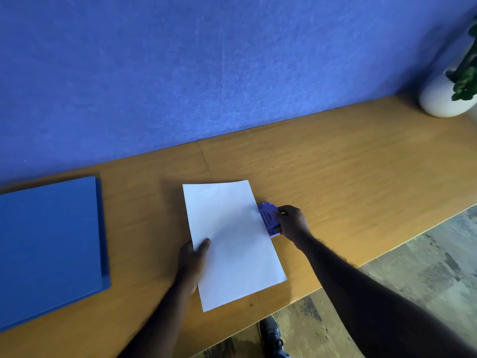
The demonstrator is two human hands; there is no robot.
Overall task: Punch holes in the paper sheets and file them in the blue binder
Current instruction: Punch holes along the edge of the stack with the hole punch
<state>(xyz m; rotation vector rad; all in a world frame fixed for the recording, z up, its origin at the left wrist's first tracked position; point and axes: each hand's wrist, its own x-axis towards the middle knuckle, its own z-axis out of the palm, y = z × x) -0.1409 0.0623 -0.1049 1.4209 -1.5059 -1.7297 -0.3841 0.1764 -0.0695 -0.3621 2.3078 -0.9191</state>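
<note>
With right hand, nearest: grips hole punch, fingers curled round it, at right edge of paper sheets. Pinches left edge w/ left hand, thumb on top; leaves blue binder closed, well apart at left. Could punch skewed holes if sheets shift or aren't fully seated.

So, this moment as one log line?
left hand holds paper | right hand grips punch at paper edge | binder closed

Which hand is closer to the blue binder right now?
Left. The left hand holds the paper right of the binder; the right hand grips the hole punch farther right.
</note>
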